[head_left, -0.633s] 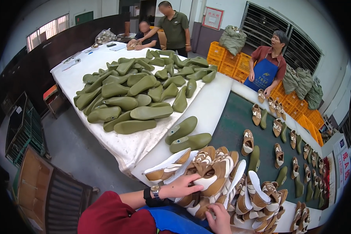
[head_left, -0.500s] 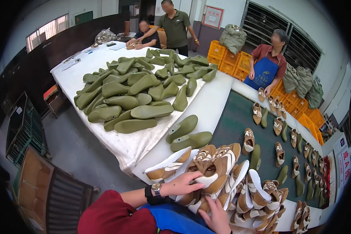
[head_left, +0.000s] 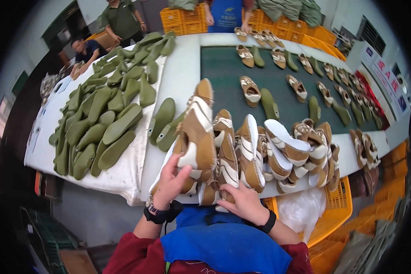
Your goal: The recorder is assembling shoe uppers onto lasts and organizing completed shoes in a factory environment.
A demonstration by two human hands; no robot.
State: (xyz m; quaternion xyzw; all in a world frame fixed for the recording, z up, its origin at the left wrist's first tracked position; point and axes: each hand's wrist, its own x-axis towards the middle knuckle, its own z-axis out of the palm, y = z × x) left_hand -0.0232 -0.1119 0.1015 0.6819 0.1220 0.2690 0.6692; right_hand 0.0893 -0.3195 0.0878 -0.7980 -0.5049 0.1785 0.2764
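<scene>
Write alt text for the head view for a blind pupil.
A person's left hand holds a brown and white shoe toe up; the right hand touches shoes beside it. Green shoe lasts lie heaped at left; more shoes and lasts dot a green surface beyond.

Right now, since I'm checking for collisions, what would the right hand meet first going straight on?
The right hand would probably meet the brown-and-white shoe it seems to touch; depth is unclear.
</scene>
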